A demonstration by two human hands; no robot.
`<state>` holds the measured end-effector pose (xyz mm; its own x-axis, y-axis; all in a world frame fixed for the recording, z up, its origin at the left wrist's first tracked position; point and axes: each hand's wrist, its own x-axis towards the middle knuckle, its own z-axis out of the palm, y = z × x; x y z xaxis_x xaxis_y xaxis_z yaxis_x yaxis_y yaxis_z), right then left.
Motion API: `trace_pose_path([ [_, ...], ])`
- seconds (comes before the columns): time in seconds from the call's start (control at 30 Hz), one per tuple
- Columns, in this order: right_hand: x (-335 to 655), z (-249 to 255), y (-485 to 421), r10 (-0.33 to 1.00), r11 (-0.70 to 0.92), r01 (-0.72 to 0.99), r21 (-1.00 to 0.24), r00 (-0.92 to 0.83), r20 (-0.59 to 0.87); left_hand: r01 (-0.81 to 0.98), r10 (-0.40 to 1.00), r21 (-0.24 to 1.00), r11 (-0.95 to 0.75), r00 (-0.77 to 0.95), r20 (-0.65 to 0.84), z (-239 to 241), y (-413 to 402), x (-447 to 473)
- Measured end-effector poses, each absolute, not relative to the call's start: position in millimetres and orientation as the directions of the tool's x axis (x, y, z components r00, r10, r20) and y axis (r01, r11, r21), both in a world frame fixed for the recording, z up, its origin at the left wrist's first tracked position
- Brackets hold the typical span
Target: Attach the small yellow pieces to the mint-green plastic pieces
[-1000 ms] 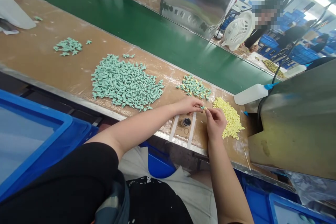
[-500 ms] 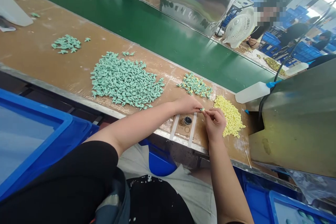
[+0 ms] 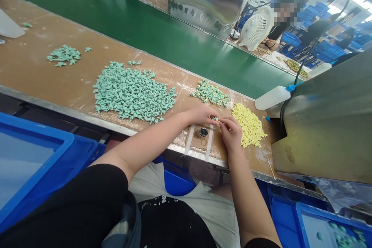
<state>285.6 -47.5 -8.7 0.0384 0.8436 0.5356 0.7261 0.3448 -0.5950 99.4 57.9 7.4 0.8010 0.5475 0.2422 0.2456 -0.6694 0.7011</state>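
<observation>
My left hand (image 3: pixel 203 114) is closed in a pinch on a small green piece (image 3: pixel 215 119), its exact shape partly hidden by fingers. Against that piece, my right hand (image 3: pixel 232 135) has its fingertips pressed together; what they hold, if anything, is too small to make out. Just below the hands stands a small round pot of dark liquid (image 3: pixel 203 132), between two pale tape strips. Beyond them lies a heap of green pieces with yellow parts (image 3: pixel 211 93). To the right of my right hand spreads a pile of small yellow pieces (image 3: pixel 248 124).
A large heap of plain green pieces (image 3: pixel 133 93) lies left, a smaller one (image 3: pixel 64 55) beyond it. A green belt (image 3: pixel 162 42) runs behind. At right are a white bottle (image 3: pixel 272 98), thin sticks (image 3: pixel 270 164) and a metal panel (image 3: pixel 322 131). A person sits past the fan (image 3: pixel 255 29).
The camera view has shifted, so the table's contents appear farther left. My hands stay together, and the green piece between them now shows a little more.
</observation>
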Motion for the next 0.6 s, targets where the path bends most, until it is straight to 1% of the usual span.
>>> trace_pose_path([
  [0.1, 288, -8, -47, 0.861, 0.324, 0.718, -0.616, 0.046, 0.507, 0.262, 0.552, 0.688, -0.677, 0.799, 0.239, 7, 60, 99],
  [0.2, 294, -6, -47, 0.84, 0.286, 0.739, -0.61, 0.113, 0.531, 0.304, 0.565, 0.666, -0.682, 0.796, 0.215, 9, 62, 98],
  [0.33, 310, -7, -48, 0.693, 0.168, 0.794, -0.585, 0.327, 0.643, 0.386, 0.625, 0.623, -0.681, 0.749, 0.22, 12, 62, 96],
  [0.4, 321, -10, -48, 0.629, 0.077, 0.841, -0.536, 0.376, 0.68, 0.42, 0.647, 0.6, -0.682, 0.728, 0.226, 13, 63, 95],
  [0.43, 325, -11, -47, 0.622, 0.031, 0.869, -0.494, 0.37, 0.69, 0.439, 0.66, 0.59, -0.678, 0.716, 0.225, 13, 63, 94],
  [0.53, 330, -16, -46, 0.678, -0.083, 0.936, -0.343, 0.305, 0.668, 0.537, 0.721, 0.544, -0.644, 0.663, 0.199, 14, 65, 93],
  [0.6, 328, -17, -46, 0.728, -0.131, 0.954, -0.269, 0.276, 0.627, 0.617, 0.752, 0.48, -0.623, 0.641, 0.154, 15, 66, 93],
])
